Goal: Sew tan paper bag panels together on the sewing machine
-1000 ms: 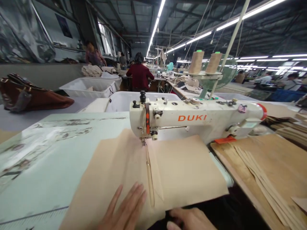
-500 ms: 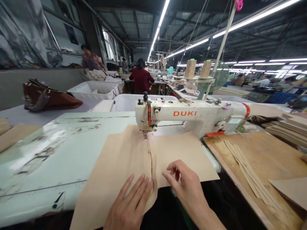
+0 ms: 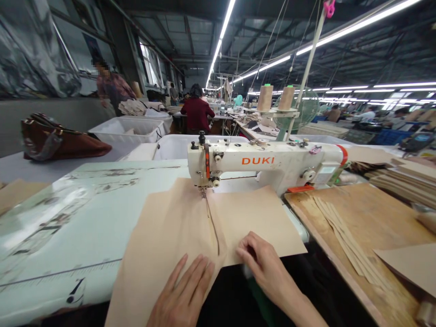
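Note:
A beige sheet of fabric or leather-like material (image 3: 160,245) lies under the needle area of a white DUKI sewing machine (image 3: 265,160). A zipper-like dark slit (image 3: 213,227) runs from the presser foot (image 3: 203,193) toward me. My left hand (image 3: 185,286) rests flat on the sheet, left of the slit's near end, fingers extended. Over the front edge of the sheet's right part, my right hand (image 3: 260,259) has its fingers curled and thumb drawn in. Whatever those fingertips may hold is hidden.
A wooden board (image 3: 344,218) with thin beige strips (image 3: 340,240) adjoins the machine on the right. Stacked beige pieces (image 3: 405,181) lie beyond. A brown bag (image 3: 64,141) and white bins (image 3: 131,129) stand at left. Thread cones (image 3: 265,97) rise behind the machine; co-workers sit farther back.
My right hand's fingers have closed together from a looser, parted pose. Near my left hand the material lies flatter, and the fold by the slit has opened out. The view has shifted slightly.

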Action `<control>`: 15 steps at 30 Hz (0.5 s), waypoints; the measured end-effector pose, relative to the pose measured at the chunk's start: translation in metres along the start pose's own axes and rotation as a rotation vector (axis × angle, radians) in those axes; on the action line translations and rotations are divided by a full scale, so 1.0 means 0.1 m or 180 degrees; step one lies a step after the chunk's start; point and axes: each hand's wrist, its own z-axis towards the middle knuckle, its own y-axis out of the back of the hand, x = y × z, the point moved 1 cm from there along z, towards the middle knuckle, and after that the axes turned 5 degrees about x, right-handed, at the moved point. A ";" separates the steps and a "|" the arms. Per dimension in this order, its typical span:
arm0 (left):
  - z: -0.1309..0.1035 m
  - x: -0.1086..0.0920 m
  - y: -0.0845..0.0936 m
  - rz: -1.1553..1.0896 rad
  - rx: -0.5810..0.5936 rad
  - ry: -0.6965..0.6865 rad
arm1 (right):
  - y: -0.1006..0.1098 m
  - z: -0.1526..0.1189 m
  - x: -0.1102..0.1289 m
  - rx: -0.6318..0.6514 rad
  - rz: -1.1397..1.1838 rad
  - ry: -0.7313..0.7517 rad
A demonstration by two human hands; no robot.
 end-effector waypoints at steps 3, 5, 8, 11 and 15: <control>0.07 0.05 0.15 0.0181 0.0363 -0.0214 | 0.09 -0.40 -0.21 0.0365 0.0223 -0.0360; 0.14 0.09 0.27 0.0243 0.0382 -0.0197 | 0.08 -0.66 -0.33 0.0695 -0.0170 -0.0365; 0.26 0.16 0.46 0.0168 0.0172 -0.0047 | 0.04 -0.83 -0.31 0.0814 -0.0817 -0.0241; 0.35 0.25 0.63 0.0086 0.0064 0.0169 | -0.02 -0.59 -0.04 0.0535 -0.0602 -0.0157; 0.49 0.36 0.80 0.0015 0.0379 0.0549 | -0.20 -0.02 0.24 0.0276 -0.0796 0.0889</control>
